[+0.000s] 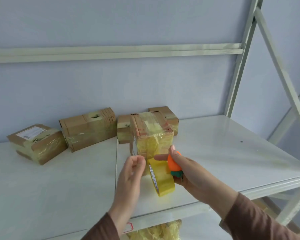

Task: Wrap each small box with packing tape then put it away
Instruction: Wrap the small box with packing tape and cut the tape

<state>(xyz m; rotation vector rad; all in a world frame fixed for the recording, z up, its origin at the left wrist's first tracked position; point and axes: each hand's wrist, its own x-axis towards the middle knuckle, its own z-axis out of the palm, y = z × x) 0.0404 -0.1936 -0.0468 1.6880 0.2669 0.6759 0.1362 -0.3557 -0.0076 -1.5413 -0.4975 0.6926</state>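
- Cardboard box (151, 134), wrapped in yellowish tape, is standing upright on the white shelf (215, 144), in front of another taped box (164, 115).
- Left hand (131, 177) is hovering just left of the tape roll (160, 179), thumb and forefinger pinched together near the box's lower corner; whether they are holding a tape end cannot be told.
- Right hand (184, 172) is gripping an orange carrot-shaped cutter (174, 162), forefinger pointing toward the box.
- Tape roll is standing on edge on the shelf, between both hands.
- Two more taped boxes (88, 129) (36, 143) are lying well to the left.
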